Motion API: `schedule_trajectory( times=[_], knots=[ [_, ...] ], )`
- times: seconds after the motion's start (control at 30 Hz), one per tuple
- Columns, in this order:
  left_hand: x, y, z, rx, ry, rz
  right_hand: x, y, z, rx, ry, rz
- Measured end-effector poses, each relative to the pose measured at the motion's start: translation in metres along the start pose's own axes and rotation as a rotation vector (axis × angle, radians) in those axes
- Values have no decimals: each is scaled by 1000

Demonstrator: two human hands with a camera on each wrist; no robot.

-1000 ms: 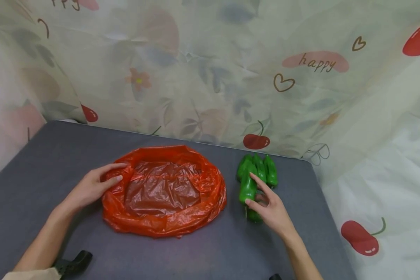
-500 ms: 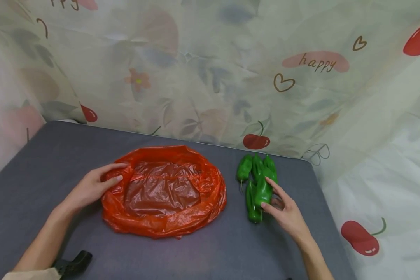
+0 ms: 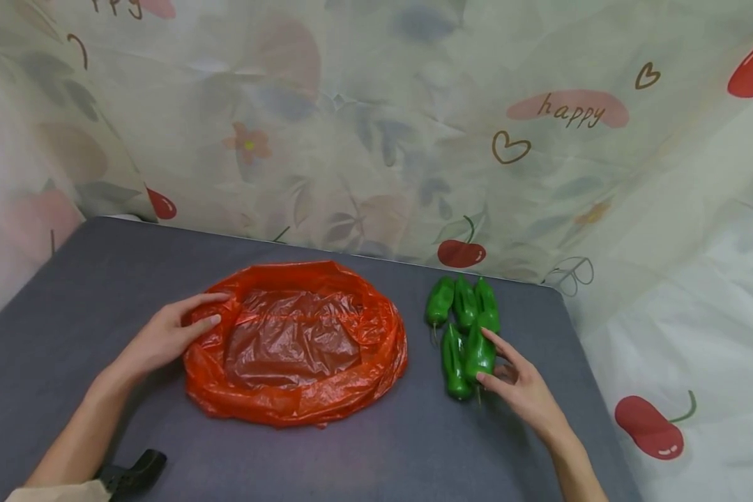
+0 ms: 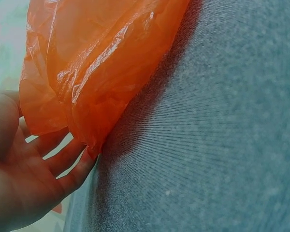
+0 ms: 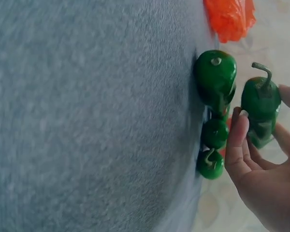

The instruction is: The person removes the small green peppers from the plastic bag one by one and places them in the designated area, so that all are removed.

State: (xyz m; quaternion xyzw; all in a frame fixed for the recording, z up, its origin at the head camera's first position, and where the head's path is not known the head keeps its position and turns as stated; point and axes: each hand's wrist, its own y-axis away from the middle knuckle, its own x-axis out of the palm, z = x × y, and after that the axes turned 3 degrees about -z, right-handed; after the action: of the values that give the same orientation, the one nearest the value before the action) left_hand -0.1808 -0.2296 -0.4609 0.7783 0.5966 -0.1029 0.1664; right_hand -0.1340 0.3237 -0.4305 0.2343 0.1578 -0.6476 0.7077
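A red plastic bag (image 3: 291,411) lies on the table with its mouth spread wide and its rim rolled outward. My left hand (image 3: 172,331) grips the bag's left rim between thumb and fingers; the left wrist view shows the crinkled orange-red film (image 4: 101,72) reaching into that hand (image 4: 34,169). My right hand (image 3: 523,394) pinches a green pepper (image 3: 480,355) by its sides, stem end toward me. In the right wrist view this pepper (image 5: 261,104) sits between thumb and fingers, apart from the table. Just left of it lies another green pepper (image 3: 454,366).
Behind the held pepper, several more green peppers (image 3: 464,303) lie in a row near the table's back edge. The grey table (image 3: 326,464) meets a printed curtain (image 3: 364,139) at the back and sides. A black strap (image 3: 134,470) is on my left wrist.
My right hand has carried the pepper rightward and toward me, from over the left pepper to the right side of the front one. The left hand and the bag have stayed put.
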Motion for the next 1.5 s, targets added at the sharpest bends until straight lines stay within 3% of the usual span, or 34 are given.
schedule_trajectory(
  times=[0.4,0.77,1.0,1.5],
  knots=[
    [0,-1,-1,-10,8,6,-7,-1,-13,31,4,43],
    [1,-2,0,-9,4,4,-12,-1,-22,56,78,59],
    [1,0,2,-2,1,0,-12,-2,-23,29,163,80],
    [1,-1,4,5,10,0,-7,-6,-26,37,237,54]
  ],
)
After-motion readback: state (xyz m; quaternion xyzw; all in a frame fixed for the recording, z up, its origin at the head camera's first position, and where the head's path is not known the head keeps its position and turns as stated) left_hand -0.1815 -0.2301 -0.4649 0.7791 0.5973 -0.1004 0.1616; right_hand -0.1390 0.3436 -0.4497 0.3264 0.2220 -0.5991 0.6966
